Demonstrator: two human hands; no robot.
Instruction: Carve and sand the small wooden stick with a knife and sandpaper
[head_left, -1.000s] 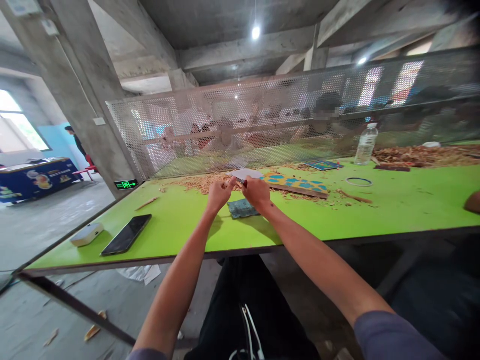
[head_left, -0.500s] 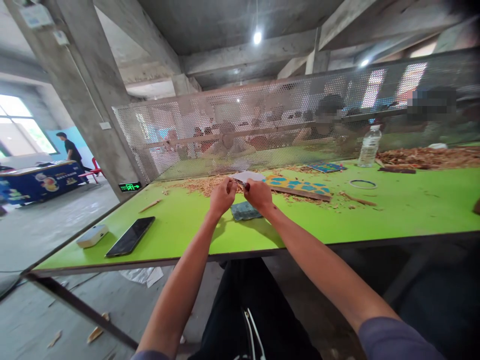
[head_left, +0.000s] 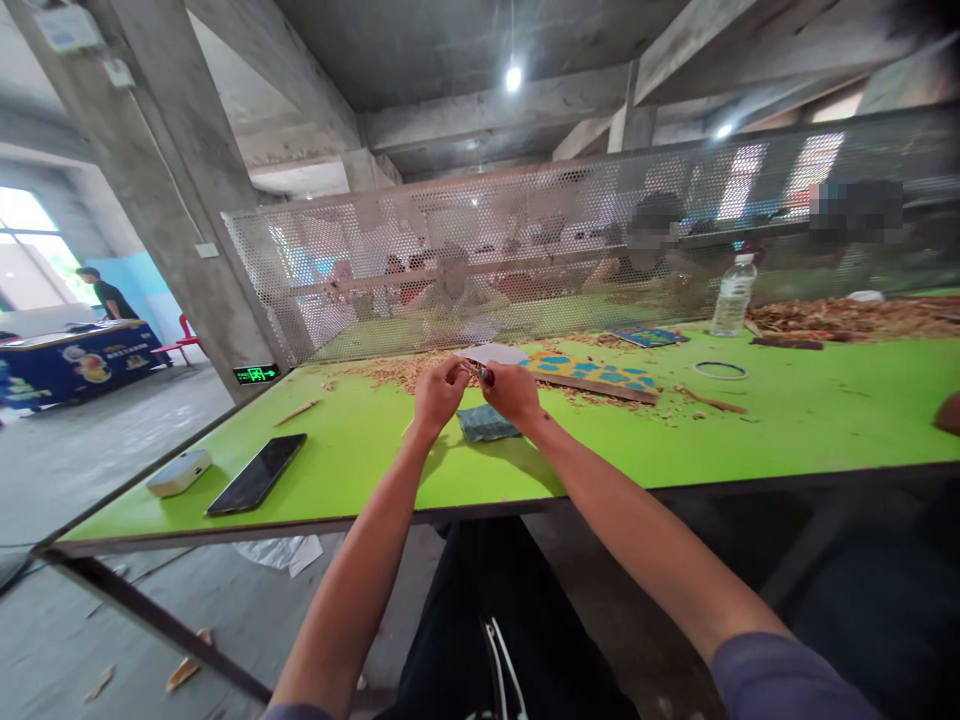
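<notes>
Held close together above the green table (head_left: 375,450) are my left hand (head_left: 439,396) and my right hand (head_left: 513,393), both with fingers closed. The left fingers pinch something small, mostly hidden. A small dark end shows at my right thumb and finger; what that hand grips is too small to name. Just beyond the fingers lies a white sheet (head_left: 495,353). Below and between the hands, a dark grey-green flat piece (head_left: 486,424) rests on the table. Wood shavings (head_left: 390,371) are scattered behind my hands.
A yellow-and-blue patterned piece (head_left: 581,370) with a wooden strip (head_left: 600,389) lies right of my hands. A water bottle (head_left: 733,295), a ring (head_left: 720,370), a phone (head_left: 257,474) and a white box (head_left: 178,474) are on the table. A perforated screen (head_left: 450,255) stands behind.
My hands stay together in nearly the same place, with a slight shift of the fingers. The whole view has moved a little; a person at the far left has moved left.
</notes>
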